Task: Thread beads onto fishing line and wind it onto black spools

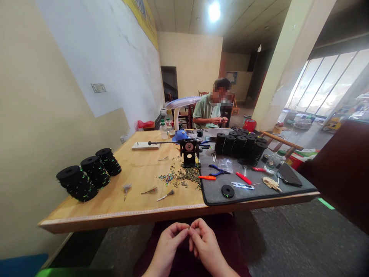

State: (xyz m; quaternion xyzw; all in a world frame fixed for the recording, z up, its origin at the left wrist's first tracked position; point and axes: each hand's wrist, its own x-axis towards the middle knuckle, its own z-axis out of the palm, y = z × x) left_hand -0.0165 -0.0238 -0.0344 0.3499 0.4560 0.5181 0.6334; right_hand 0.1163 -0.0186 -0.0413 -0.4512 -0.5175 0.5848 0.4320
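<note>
My left hand (172, 239) and my right hand (203, 238) meet in front of the table's near edge, above my lap. Thumb and forefinger are pinched together on each, the tips touching; whatever they hold is too small to make out. Beyond them on the wood lie bundles of fine bristle-like strands (165, 195) and a heap of small brass-coloured pieces (188, 175) beside coloured beads (167, 177). A black winding machine (189, 152) with a dial stands behind the heap. On the grey mat (213, 198) lies a black foam spool (227, 191) with green bits.
Stacks of black foam spools stand at the left (73, 182) and back right (239, 144). Blue-handled pliers (219, 170), an orange-handled tool (207, 177), thread snips (243, 186) and a clear jar (273, 163) lie about the mat. A co-worker (209, 111) sits across, near a desk lamp (177, 119).
</note>
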